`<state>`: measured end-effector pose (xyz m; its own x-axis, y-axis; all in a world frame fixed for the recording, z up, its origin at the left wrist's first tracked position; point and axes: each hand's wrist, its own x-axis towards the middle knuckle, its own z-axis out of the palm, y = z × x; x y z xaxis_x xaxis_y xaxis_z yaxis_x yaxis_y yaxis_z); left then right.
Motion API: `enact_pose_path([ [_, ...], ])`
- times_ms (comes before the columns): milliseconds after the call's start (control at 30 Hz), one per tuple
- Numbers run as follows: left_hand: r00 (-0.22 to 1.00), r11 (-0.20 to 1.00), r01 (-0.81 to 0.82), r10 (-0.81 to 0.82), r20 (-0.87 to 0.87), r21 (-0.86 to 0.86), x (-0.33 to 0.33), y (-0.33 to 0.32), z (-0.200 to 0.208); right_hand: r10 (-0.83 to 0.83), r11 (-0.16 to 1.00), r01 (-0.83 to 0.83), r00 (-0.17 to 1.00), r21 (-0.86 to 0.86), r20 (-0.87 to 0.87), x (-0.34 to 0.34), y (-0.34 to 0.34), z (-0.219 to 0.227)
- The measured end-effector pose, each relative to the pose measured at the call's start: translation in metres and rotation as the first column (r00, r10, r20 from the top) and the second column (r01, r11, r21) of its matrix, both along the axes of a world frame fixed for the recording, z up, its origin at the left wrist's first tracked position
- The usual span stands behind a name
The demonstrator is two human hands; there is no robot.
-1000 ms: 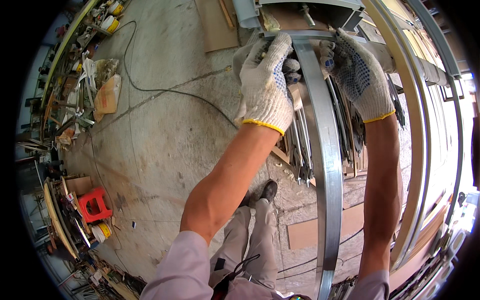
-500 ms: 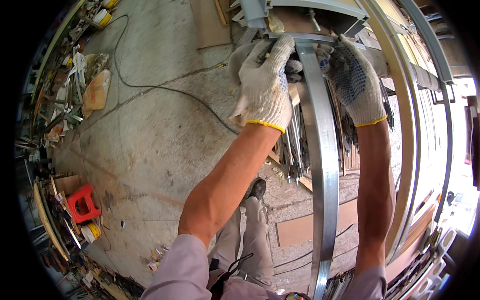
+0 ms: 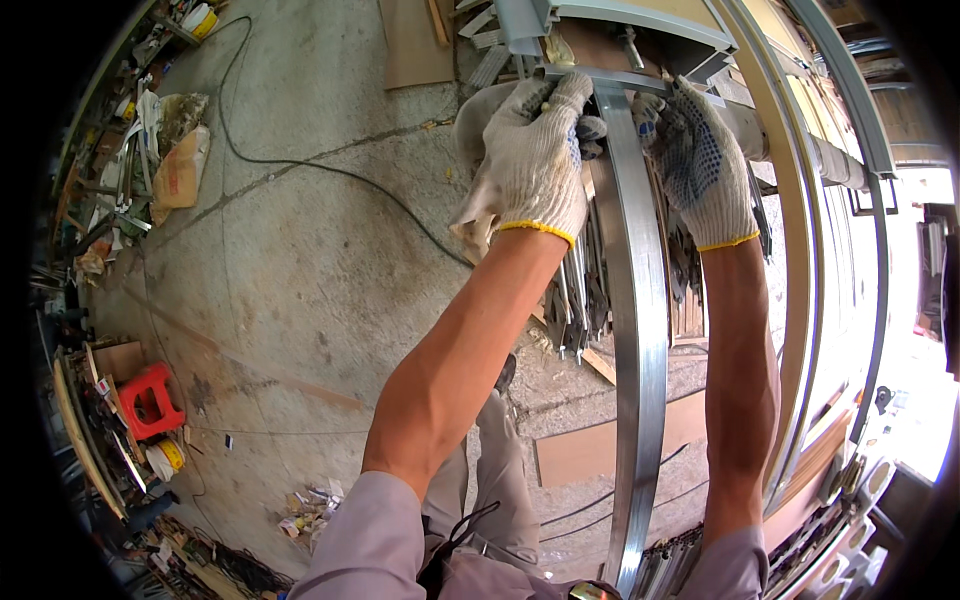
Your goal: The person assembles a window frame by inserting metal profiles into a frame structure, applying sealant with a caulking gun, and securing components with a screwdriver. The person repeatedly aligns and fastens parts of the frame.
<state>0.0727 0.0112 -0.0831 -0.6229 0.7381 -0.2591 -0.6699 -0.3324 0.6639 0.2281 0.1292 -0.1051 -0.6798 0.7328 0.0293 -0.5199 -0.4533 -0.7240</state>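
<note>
My left hand (image 3: 538, 160), in a white knit glove with blue dots and a yellow cuff, is closed on a narrow metal strip (image 3: 630, 76) running crosswise at the top. A matching glove covers my right hand (image 3: 705, 165), whose fingers curl round the strip's right end, thumb on top. Between the hands a long shiny metal bar (image 3: 640, 300) extends from the strip down toward my body. Just beyond the strip sits a grey metal frame (image 3: 640, 14) with a brownish panel inside and an upright bolt (image 3: 633, 48). The fingers' undersides are partly hidden.
Thin metal offcuts (image 3: 580, 300) lie below the bar. Tall cream and grey profiles (image 3: 800, 250) stand along the right. A black cable (image 3: 370, 180) crosses the concrete floor. A red stool (image 3: 150, 402) and scrap piles line the left. A cardboard sheet (image 3: 580, 455) lies near my feet.
The view has shifted slightly, moving the floor items a little left and up. Both hands keep nearly the same place and grip at the strip.
</note>
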Motion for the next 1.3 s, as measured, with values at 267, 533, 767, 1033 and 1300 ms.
enact_pose_path([
  [267, 0.998, 0.997, -0.056, 0.055, 0.018, 0.054, 0.004, 0.003, -0.003, 0.057, 0.998, -0.058, 0.998, -0.029, -0.016, 0.0, -0.001, 0.004],
  [533, 0.996, 0.992, -0.095, 0.094, 0.01, 0.081, 0.008, 0.004, -0.007, 0.022, 1.0, -0.021, 0.998, -0.019, 0.053, 0.0, 0.004, 0.005],
  [767, 0.985, 0.988, -0.151, 0.148, 0.084, 0.03, 0.012, 0.007, -0.004, -0.093, 0.98, 0.119, 0.982, -0.157, 0.164, -0.011, -0.008, 0.023],
  [1033, 0.987, 0.987, -0.16, 0.16, 0.021, 0.03, 0.012, 0.005, -0.008, -0.088, 0.99, 0.108, 0.977, -0.096, 0.194, -0.004, -0.004, 0.017],
  [1300, 0.994, 0.991, -0.106, 0.107, 0.005, -0.077, 0.011, 0.004, -0.007, -0.219, 0.97, 0.239, 0.936, -0.04, 0.274, -0.012, -0.016, 0.023],
])
